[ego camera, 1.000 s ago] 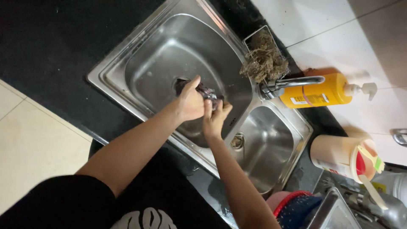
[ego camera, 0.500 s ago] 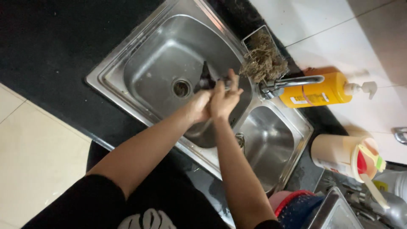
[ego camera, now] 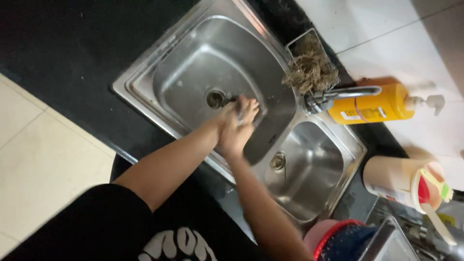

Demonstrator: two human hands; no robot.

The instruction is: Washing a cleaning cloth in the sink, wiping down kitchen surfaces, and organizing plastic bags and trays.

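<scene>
Hands first: my left hand and my right hand are pressed together over the big basin of the sink, just beside the drain. They overlap so closely, and blur so much, that I cannot tell whether either one grips anything; the right fingers are spread narrow and point up toward the far rim.

Only the head view shows this. The sink is a steel double one, set skew into a black counter, with pale floor tiles at the left and white wall tiles at the upper right. My left forearm comes in from the lower left, my right forearm from below, so the two meet in a narrow angle at the hands. The long line of the joined hands runs from the near rim toward the far corner of the basin.

A small basin lies to the right, with its own drain near my right wrist. The tap reaches from the far side, well clear of my hands. A wire basket of brown scrubbing fibre hangs at the far rim. A yellow pump bottle lies on its side behind the tap. A cream tub stands further right, and a red-rimmed bowl sits at the bottom edge.
</scene>
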